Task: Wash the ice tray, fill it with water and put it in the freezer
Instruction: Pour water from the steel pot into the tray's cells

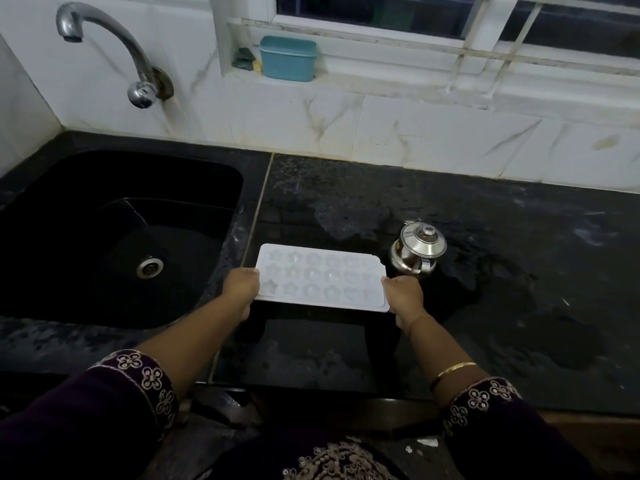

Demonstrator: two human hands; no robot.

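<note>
A white ice tray with star and heart shaped cells is held level a little above the black counter, just right of the sink. My left hand grips its left short edge. My right hand grips its right short edge. Whether the cells hold water I cannot tell. The black sink lies to the left, with a metal drain in its floor. A curved metal tap juts from the tiled wall above the sink, and no water runs from it.
A small steel kettle stands on the counter right behind the tray's right end, close to my right hand. The black counter is wet in patches. A teal tub and scrub pads sit on the window ledge.
</note>
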